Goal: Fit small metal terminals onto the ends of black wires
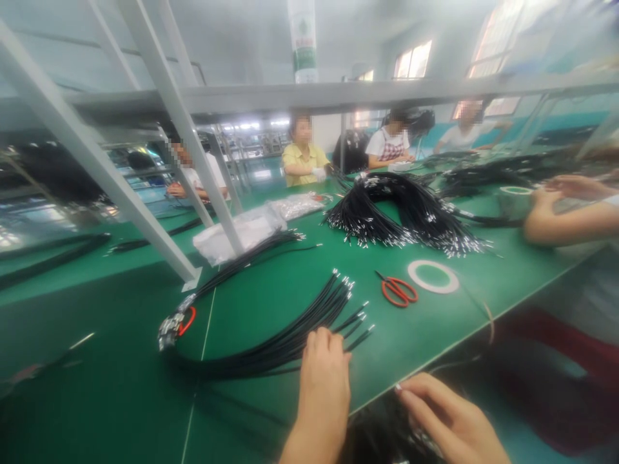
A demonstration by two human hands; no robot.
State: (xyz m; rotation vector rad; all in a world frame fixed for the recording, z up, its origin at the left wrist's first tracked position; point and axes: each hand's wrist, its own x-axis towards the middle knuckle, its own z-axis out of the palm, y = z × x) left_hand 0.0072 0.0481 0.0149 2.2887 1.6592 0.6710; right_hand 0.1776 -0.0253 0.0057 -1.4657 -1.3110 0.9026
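Note:
A bundle of black cables point(251, 361) with silvery-white tips lies curved across the green table. My left hand point(325, 367) is over the bundle near its tipped ends, fingers curled down onto some of the cables. Past the table's front edge, my right hand point(449, 412) is closed in a pinch, with a small white tip point(398, 388) showing at the fingertips. What this tip belongs to is hidden. Dark cables hang blurred below the right hand. Orange-handled scissors point(399, 291) and a white tape roll point(432, 277) lie beyond my hands.
A large heap of black cables point(387, 206) lies farther back. Clear plastic bags point(242, 232) sit beside a grey rack post point(193, 129). Another orange handle point(187, 320) shows by the bundle's bound end. A co-worker's arms point(570, 206) reach in at right; several people sit across the table.

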